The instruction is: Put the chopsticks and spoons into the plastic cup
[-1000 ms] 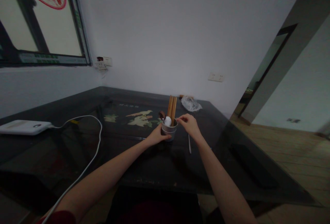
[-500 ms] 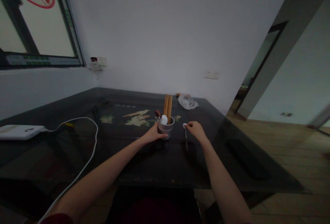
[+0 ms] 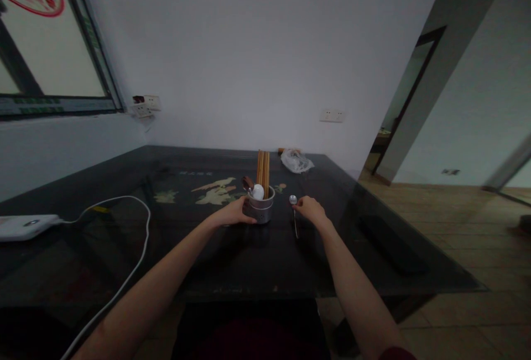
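Note:
A small metal cup [image 3: 261, 212] stands on the dark glass table [image 3: 249, 260]. It holds wooden chopsticks [image 3: 263, 166], a white spoon [image 3: 258, 191] and a dark-headed utensil [image 3: 247, 183]. My left hand [image 3: 230, 213] is wrapped round the cup's left side. To the cup's right my right hand [image 3: 309, 209] pinches the upper handle of a metal spoon [image 3: 294, 213], which lies on the table with its bowl pointing away from me.
A white cable [image 3: 136, 249] runs from a white device [image 3: 22, 226] at the left edge. A crumpled clear plastic bag [image 3: 295, 161] lies near the back wall. A dark flat object [image 3: 392, 246] rests on the table's right side. An open doorway is at right.
My right hand drew a metal spoon from the cup and set it down on the table to the right. My left hand stayed on the cup. The view shifted rightwards.

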The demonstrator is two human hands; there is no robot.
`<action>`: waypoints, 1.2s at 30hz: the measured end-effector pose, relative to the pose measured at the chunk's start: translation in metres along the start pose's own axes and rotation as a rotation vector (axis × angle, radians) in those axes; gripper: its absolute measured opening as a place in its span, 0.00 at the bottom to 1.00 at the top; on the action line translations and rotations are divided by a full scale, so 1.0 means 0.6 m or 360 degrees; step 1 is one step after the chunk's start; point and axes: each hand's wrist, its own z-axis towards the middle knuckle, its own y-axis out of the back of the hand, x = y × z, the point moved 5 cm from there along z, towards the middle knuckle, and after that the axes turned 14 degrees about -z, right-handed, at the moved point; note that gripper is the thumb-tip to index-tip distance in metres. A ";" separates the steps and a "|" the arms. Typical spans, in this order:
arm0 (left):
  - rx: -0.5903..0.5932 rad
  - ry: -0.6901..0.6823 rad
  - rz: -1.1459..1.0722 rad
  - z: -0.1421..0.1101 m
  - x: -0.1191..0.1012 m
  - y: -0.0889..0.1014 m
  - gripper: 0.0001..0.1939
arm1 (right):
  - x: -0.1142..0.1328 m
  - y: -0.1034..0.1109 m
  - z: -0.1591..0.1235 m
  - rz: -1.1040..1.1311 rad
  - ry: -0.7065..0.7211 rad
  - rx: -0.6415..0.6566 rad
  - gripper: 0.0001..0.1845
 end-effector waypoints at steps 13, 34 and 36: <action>0.0734 0.0172 0.0516 -0.053 -0.061 -0.014 0.15 | -0.008 0.004 -0.004 0.0025 -0.0027 0.0050 0.18; 0.0047 -0.0072 0.1154 0.145 -0.168 -0.226 0.14 | -0.048 0.024 -0.006 0.0062 -0.0169 0.0030 0.14; 0.0035 -0.0017 0.1174 0.157 -0.161 -0.235 0.14 | -0.046 0.026 -0.007 0.0068 -0.0151 0.0025 0.14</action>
